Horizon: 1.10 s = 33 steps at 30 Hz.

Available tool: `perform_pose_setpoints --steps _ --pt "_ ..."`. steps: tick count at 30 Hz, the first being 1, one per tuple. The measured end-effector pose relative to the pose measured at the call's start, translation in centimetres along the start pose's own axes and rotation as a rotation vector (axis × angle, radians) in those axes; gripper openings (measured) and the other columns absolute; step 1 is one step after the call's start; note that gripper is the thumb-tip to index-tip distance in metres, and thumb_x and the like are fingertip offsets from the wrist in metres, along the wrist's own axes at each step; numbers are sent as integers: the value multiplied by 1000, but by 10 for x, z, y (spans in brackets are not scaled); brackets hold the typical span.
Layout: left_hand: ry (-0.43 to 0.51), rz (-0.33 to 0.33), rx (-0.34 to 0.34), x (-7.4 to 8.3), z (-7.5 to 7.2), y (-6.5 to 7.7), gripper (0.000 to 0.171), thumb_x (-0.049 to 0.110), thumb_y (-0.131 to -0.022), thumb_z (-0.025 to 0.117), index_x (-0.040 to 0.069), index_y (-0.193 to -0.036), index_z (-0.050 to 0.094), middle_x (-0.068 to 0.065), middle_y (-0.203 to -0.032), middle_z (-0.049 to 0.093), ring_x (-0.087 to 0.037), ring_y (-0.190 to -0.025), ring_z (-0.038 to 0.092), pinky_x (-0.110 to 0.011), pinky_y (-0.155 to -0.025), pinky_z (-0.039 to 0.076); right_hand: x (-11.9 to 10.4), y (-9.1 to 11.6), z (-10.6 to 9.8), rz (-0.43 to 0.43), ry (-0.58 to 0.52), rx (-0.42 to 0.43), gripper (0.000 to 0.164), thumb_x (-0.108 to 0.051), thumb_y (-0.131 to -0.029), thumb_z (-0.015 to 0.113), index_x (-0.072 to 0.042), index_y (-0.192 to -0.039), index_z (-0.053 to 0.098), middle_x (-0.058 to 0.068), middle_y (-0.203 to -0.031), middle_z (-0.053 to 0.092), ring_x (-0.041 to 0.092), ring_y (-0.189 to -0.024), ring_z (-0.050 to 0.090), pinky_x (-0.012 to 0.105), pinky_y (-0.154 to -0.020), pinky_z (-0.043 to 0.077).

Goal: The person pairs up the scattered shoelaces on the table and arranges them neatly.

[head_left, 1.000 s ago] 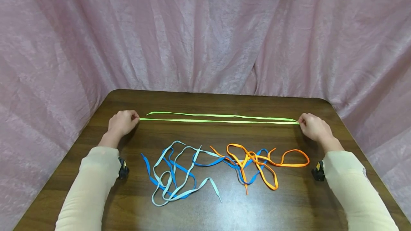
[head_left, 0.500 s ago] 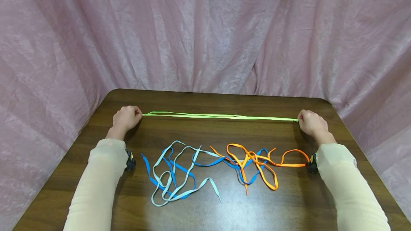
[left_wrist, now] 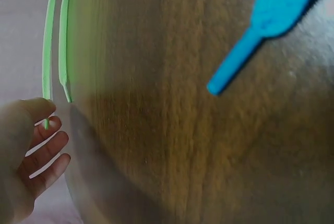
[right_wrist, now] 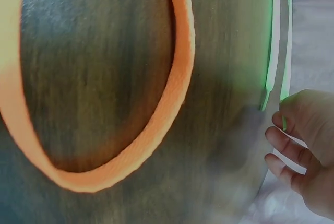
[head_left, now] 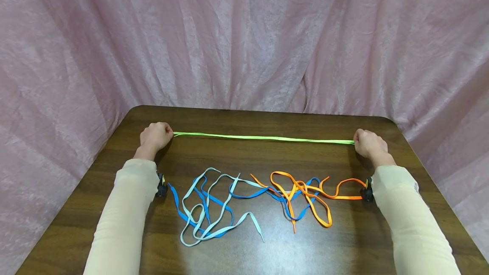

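Reaching in from the near side of the brown wood-grain table [head_left: 244, 160], two cream sleeves [head_left: 118, 220] flank a tangle: a flat pale-blue fabric lace [head_left: 255, 223], a bright-blue one [head_left: 246, 197] and an orange one [head_left: 302, 187], looped together across the near half. Watch the black wrist camera [head_left: 367, 190] on the right: it overlaps the orange loop, contact impossible to call, a possible snag. Farther out, here's the action! Left hand [head_left: 155, 136], toward the far left corner, pinches one tip of a flat lime-green fabric lace [left_wrist: 47, 51], remaining fingers loosely bent; right hand [head_left: 370, 144], toward the far right corner, pinches the other. Gripping both ends, I'd judge, takes out slack. And just beside it, a second lime-green lace [left_wrist: 63, 51] lies straight, seemingly the line being followed; no tangled lace crosses that stretch. Behind the far edge hangs a pink crushed-velvet curtain [head_left: 244, 54].
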State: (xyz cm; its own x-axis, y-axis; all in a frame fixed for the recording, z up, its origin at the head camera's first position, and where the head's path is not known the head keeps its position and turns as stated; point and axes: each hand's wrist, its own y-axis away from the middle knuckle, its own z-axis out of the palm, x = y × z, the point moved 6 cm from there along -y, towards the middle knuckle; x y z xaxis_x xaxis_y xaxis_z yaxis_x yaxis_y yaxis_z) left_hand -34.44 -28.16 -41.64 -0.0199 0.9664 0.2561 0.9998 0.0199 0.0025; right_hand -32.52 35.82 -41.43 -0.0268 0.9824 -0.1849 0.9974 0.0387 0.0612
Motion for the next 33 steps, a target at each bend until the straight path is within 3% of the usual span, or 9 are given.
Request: perform_pose_setpoints --steps 14,22,33 --pt "-19 -20 -11 2 10 -4 15 18 -85 49 13 -76 60 -12 -84 62 -32 -72 57 -40 -52 41 0 -5 10 49 13 -85 8 -12 -82 44 -9 -84 51 17 -88 57 37 -78 53 43 -56 40" --pt "-10 -25 -33 5 14 -8 15 20 -85 51 14 -75 60 -11 -86 61 -32 -76 57 -41 -56 42 1 -6 15 29 18 -115 8 -13 -82 45 -8 -83 52 18 -89 57 37 -77 54 44 -54 41" --pt "-28 -43 -52 9 15 -10 14 22 -87 54 13 -78 60 -10 -88 61 -31 -78 56 -41 -58 42 -2 -5 12 18 39 -40 9 -11 -82 45 -6 -85 52 19 -92 52 41 -85 53 51 -59 43"
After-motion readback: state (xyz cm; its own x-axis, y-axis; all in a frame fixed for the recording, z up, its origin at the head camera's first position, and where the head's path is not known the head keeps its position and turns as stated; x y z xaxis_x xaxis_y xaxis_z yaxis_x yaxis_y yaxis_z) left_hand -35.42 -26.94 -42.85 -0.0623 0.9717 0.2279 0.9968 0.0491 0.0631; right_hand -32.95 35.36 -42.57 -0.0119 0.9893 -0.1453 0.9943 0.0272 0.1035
